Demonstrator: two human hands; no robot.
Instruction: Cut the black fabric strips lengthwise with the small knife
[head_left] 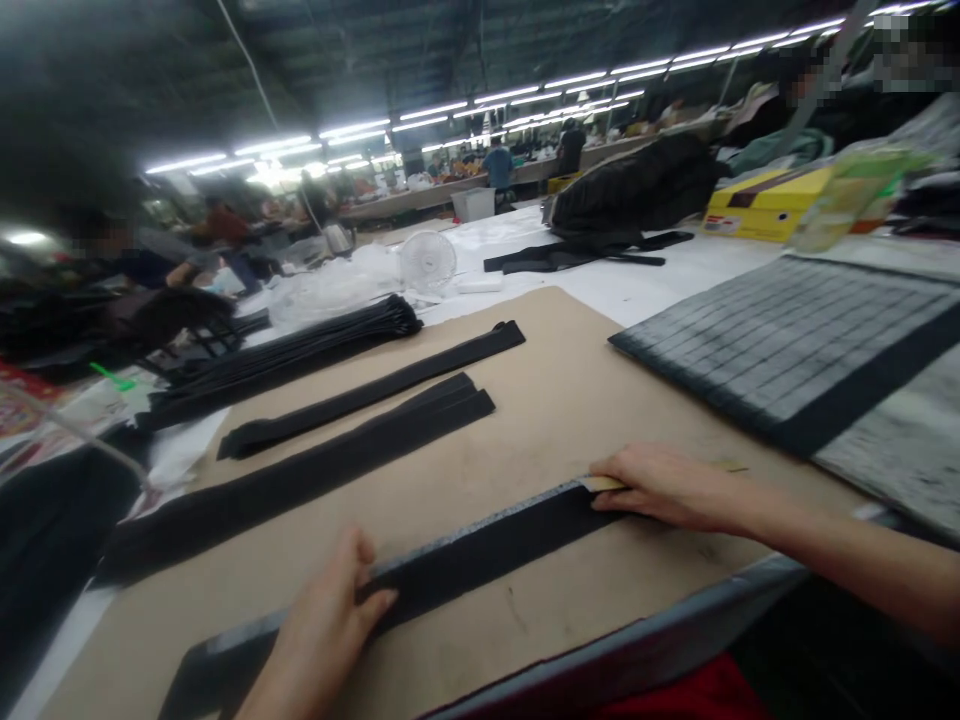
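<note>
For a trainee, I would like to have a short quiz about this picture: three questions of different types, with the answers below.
1. True or false: the left hand and the right hand are both at the nearest black strip.
2. Which hand has a narrow yellow piece at its fingers?
A) the left hand
B) the right hand
C) neither
3. Fill in: the nearest black strip lies on a sheet coloured ____.

Key: 1. True; 2. B; 3. brown.

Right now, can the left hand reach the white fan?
Probably not: the left hand is at the near black strip, and the white fan stands far back, beyond more black strips.
</note>
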